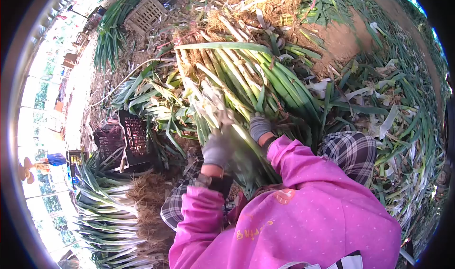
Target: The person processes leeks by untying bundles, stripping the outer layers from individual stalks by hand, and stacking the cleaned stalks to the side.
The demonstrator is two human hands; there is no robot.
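Note:
My left hand [217,150], in a grey glove, is smeared by motion near the pale lower ends of some green onions; its fingers cannot be made out. To its right, my gloved right hand [259,126] is closed around a green onion stalk [245,135] that slants down toward my lap. Just beyond both hands lies a large heap of untrimmed green onions [232,72], with brown, dirty stalks and long green leaves. Blurred leaves hang between my forearms, partly hiding what lies there.
Cleaned green onions [106,217] lie stacked at lower left, roots toward me. A dark plastic crate [135,134] stands left of my hands, and a pale crate [146,13] lies at the back. Stripped leaves [379,107] cover the ground on the right.

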